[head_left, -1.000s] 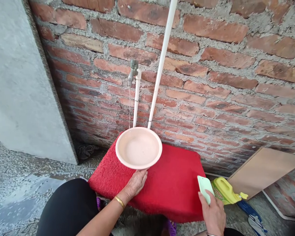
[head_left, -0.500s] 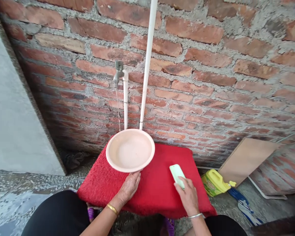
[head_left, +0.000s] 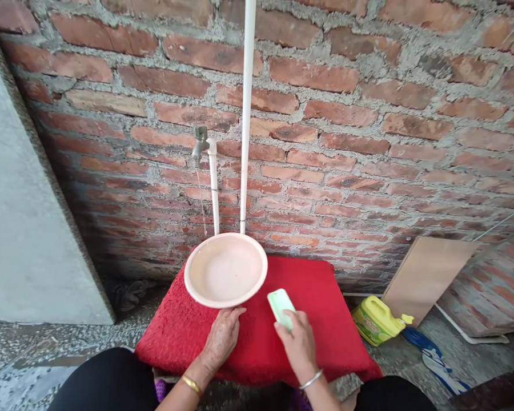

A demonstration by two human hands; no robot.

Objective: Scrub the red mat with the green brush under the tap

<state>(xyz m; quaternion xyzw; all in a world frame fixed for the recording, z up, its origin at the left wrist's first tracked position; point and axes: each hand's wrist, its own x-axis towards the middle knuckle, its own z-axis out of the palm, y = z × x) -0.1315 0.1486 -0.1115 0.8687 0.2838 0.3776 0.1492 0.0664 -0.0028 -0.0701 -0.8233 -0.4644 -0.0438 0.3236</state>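
A pale pink plastic basin point(head_left: 226, 301) stands at the back left of a red cloth point(head_left: 300, 274) spread over a low table. The basin looks wet inside; I cannot tell how much water is in it. My left hand point(head_left: 221, 337) lies just in front of the basin's near rim, fingers loosely extended and holding nothing. On the right, my right hand point(head_left: 297, 342) is closed around the lower end of a pale green, flat, rounded rectangular object point(head_left: 279, 302). That object is over the red cloth, and its underside is hidden.
A tap point(head_left: 200, 142) lets a thin stream run behind the basin, beside white pipes point(head_left: 247, 114) on the brick wall. To the right are a yellow jug point(head_left: 377, 321), a leaning board point(head_left: 428, 274) and blue-and-white footwear point(head_left: 441, 365). A grey slab point(head_left: 34, 188) stands left.
My right hand has brought the pale green object leftward, closer to the basin. My left hand has come slightly away from the basin's rim. The view has tilted a little upward.
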